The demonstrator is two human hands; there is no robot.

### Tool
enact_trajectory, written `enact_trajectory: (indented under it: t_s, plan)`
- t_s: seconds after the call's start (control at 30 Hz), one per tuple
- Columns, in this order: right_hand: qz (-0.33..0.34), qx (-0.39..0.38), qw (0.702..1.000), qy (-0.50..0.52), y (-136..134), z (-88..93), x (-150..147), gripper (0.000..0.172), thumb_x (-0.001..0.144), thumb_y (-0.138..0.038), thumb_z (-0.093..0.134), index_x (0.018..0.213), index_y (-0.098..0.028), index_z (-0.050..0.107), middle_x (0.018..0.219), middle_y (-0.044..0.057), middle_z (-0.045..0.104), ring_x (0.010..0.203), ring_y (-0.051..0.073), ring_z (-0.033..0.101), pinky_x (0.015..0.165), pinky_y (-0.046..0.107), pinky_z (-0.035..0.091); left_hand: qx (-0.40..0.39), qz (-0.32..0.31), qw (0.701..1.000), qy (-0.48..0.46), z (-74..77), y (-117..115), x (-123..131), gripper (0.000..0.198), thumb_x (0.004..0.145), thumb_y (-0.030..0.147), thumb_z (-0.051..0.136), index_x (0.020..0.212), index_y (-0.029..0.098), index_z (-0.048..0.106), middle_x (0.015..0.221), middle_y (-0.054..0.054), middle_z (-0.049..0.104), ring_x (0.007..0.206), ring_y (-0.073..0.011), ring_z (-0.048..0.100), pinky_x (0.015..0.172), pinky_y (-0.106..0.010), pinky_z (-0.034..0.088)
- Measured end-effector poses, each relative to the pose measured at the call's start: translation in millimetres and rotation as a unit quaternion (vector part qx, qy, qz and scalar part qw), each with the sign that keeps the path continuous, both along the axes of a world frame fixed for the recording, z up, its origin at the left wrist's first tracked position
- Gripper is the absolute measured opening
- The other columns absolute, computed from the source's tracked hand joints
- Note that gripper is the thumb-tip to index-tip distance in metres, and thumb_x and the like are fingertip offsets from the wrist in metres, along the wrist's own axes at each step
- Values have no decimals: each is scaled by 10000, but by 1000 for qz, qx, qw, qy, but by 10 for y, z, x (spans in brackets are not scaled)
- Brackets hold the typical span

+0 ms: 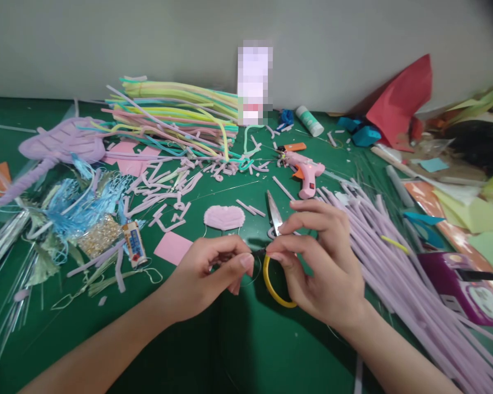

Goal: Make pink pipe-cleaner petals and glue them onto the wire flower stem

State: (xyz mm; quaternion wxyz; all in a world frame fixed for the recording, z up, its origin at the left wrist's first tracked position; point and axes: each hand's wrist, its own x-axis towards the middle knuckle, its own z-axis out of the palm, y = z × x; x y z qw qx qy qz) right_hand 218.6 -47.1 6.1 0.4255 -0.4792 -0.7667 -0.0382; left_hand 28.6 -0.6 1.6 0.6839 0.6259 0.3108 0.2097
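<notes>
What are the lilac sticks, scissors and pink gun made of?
The sticks look fuzzy, matte, likely pipe cleaners. The scissors have shiny grey blades, probably steel, and a glossy yellow handle, likely plastic. The gun has a smooth pink shell, seemingly plastic. The strand pinched between left hand and right hand is too thin to tell.

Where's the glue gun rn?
Head view, just right of centre: the pink glue gun lies on the green table, beyond the scissors and right hand.
</notes>
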Motion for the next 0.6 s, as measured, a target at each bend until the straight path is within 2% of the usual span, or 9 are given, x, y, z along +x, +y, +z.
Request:
enact_trajectory:
  t_s: [0.1, 0.2, 0.47, 0.53, 0.6]
  plan:
    - [17, -23, 1000, 11, -4, -21, 7, 108, 872, -132, 554, 861, -235, 583, 894, 77, 564, 1084, 301, 539, 913, 515, 438, -77, 6, 996, -43, -2, 1, 9, 312, 930, 384, 550, 712, 162, 572, 524, 48, 485, 488, -90, 489, 498, -216, 379]
    - [41, -42, 998, 13, -15, -31, 25, 87, 891, -161, 530, 858, -235, 563, 897, 73, 556, 1070, 294, 536, 891, 503, 437, -115, 17, 991, -58, 0, -2, 17, 336, 919, 413, 568, 695, 162, 568, 502, 52, 474, 483, -92, 499, 488, -218, 348]
    - [83, -79, 993, 12, -85, 21, 7, 114, 860, -127, 550, 838, -237, 569, 884, 62, 589, 1005, 265, 543, 872, 462, 445, -126, 61, 989, -46, -34, -8, 33, 333, 895, 445, 584, 716, 165, 586, 481, 56, 475, 450, -96, 498, 457, -223, 332]
    - [109, -111, 986, 62, -105, 87, 38, 125, 862, -122, 552, 827, -241, 561, 868, 52, 579, 975, 249, 556, 864, 446, 466, -124, 90, 987, -48, -38, 24, 8, 313, 912, 422, 562, 724, 173, 582, 473, 62, 468, 444, -93, 493, 440, -212, 321]
    - [108, -119, 976, 147, -114, 153, 91, 116, 887, -143, 548, 836, -246, 564, 855, 45, 576, 950, 236, 569, 895, 449, 473, -100, 113, 987, -46, -26, 56, -30, 291, 927, 397, 548, 734, 181, 588, 478, 63, 476, 450, -91, 492, 421, -200, 312]
